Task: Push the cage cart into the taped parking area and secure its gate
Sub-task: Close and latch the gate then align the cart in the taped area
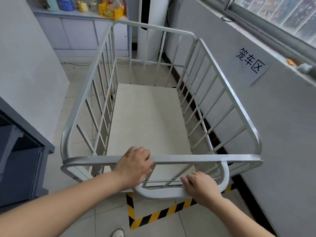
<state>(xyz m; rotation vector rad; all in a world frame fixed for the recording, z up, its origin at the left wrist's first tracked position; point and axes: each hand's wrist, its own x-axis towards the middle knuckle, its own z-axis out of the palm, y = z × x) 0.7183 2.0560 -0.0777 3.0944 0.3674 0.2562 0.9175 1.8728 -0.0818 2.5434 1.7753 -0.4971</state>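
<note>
A white barred cage cart point(220, 77) with a pale floor board stands alongside the right wall. My left hand point(136, 165) is closed over the top rail of the near gate point(188, 159). Lower down, my right hand point(201, 187) rests with fingers curled on the curved push handle point(160, 193). Yellow-and-black floor tape point(159, 214) forms a corner just below the handle, and more tape shows beneath the cart's left side. The wheels and any gate latch are hidden.
A paper sign point(250, 61) with black characters hangs on the right wall under a window. A dark grey cabinet point(22, 161) stands at the left. At the back, a counter carries a yellow crate point(111, 11). A white shoe point(118, 233) shows at the bottom edge.
</note>
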